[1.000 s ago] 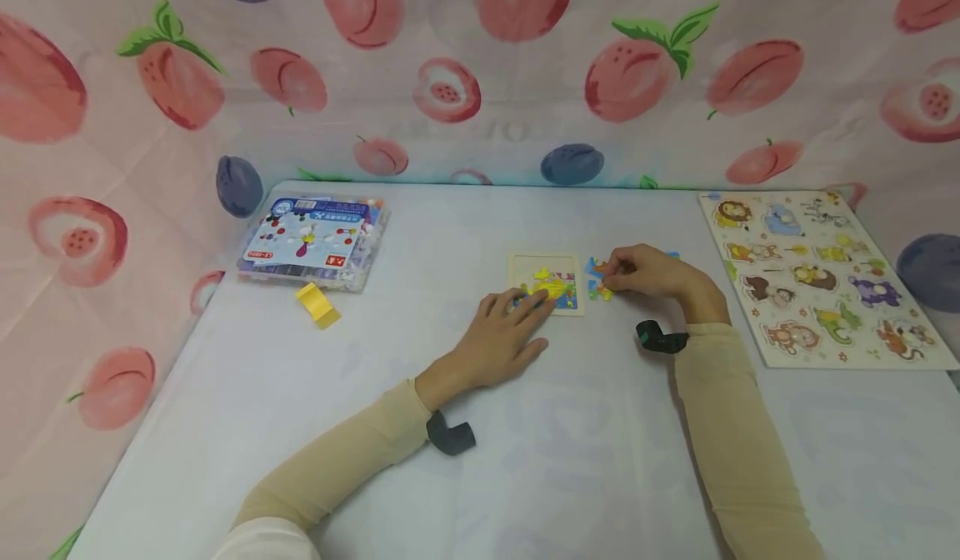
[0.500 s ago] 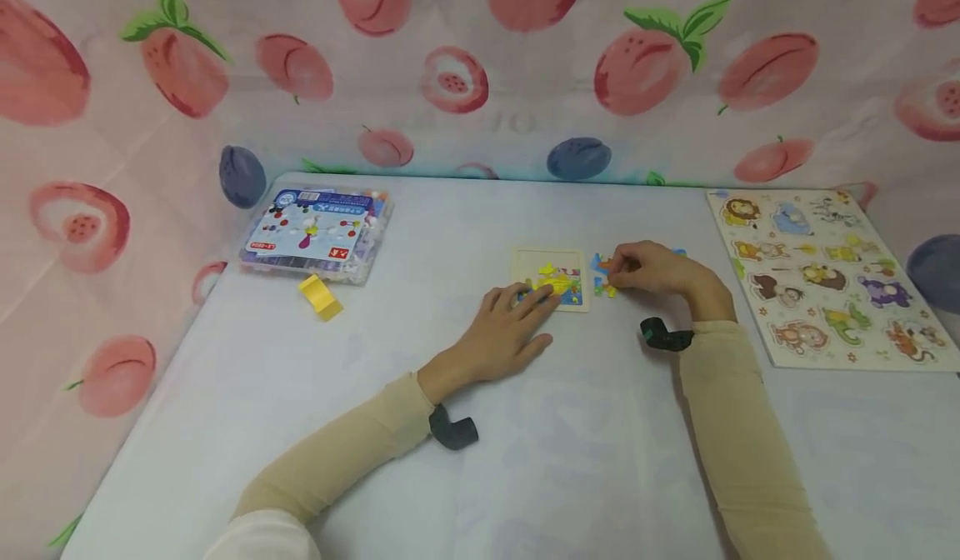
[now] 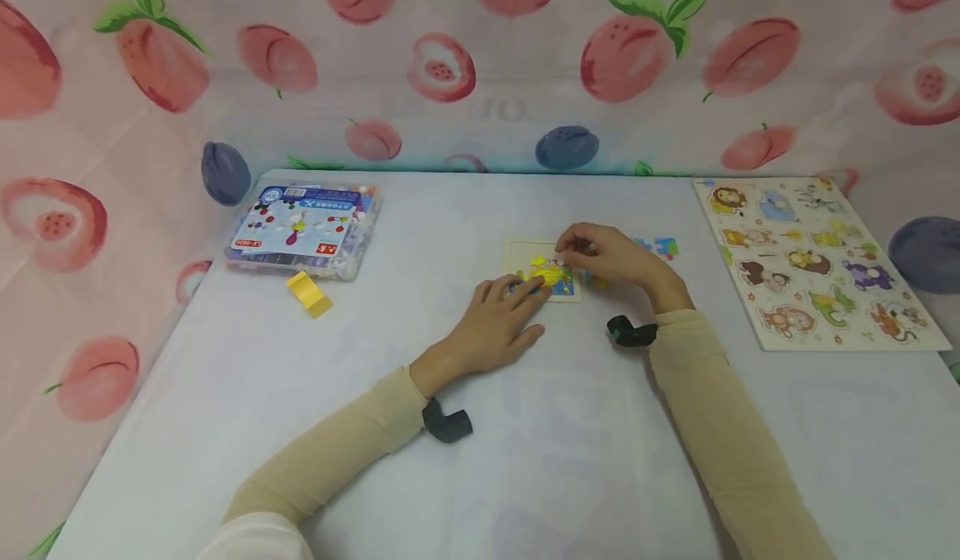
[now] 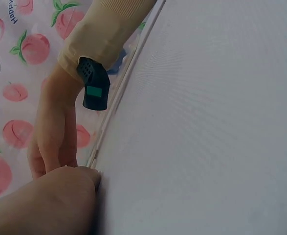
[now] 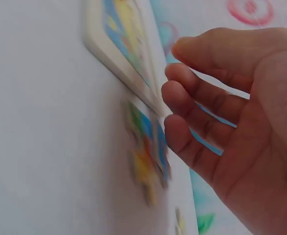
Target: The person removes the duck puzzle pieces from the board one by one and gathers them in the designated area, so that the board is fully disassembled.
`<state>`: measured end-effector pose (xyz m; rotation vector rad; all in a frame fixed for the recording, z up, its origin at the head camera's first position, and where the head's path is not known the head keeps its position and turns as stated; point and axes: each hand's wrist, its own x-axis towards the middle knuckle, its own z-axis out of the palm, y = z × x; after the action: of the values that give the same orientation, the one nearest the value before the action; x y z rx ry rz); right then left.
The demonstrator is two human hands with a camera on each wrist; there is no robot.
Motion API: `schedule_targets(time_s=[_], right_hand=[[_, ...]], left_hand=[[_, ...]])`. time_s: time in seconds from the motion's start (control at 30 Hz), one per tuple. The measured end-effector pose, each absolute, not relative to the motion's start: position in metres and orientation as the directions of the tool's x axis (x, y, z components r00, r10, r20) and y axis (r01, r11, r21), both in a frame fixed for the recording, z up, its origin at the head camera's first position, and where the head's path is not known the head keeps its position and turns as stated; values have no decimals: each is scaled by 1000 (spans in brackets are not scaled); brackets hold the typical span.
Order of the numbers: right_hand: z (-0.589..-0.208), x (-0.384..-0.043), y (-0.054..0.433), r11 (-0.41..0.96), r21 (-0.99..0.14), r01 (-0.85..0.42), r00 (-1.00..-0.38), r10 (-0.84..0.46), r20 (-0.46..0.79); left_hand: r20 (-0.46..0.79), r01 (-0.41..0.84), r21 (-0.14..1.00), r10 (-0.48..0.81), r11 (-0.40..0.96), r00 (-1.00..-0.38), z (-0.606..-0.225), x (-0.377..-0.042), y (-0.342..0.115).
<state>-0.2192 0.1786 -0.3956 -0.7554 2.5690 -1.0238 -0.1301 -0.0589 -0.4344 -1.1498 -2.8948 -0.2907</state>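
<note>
A small wooden jigsaw board [image 3: 573,297] with a cream frame lies in the middle of the table, its picture partly filled with yellow and blue pieces. My left hand [image 3: 491,327] rests with fingers spread over its lower left, the fingertips on a yellow puzzle piece [image 3: 551,274]. My right hand [image 3: 611,256] hovers at the board's upper right corner with thumb and fingers bent. Whether a piece is between its fingertips is hidden. In the right wrist view, loose puzzle pieces [image 5: 144,156] lie beside the board, just below this hand [image 5: 251,107].
More blue puzzle pieces [image 3: 663,247] lie right of the right hand. A large animal puzzle board [image 3: 817,272] is at the far right. A clear plastic box [image 3: 296,227] with a blue label stands at the back left, near a yellow curved piece [image 3: 309,293].
My right hand has moved left from the loose pieces to the upper right of the jigsaw board. The left hand has stayed on the board. The head view has shifted slightly.
</note>
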Motion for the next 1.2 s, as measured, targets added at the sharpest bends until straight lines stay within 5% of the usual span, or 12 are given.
schedule_targets(time_s=[0.6,1.2], right_hand=[[-397,-216,152,701,-586,-406,-813,-571,-119],[-398,-216,159,669,-621,-409,-816,-573,-80]], left_hand=[[84,665,154,661,731,-746,-435,-131,-62],[63,656,180,657,733,-751,-434,-130,-57]])
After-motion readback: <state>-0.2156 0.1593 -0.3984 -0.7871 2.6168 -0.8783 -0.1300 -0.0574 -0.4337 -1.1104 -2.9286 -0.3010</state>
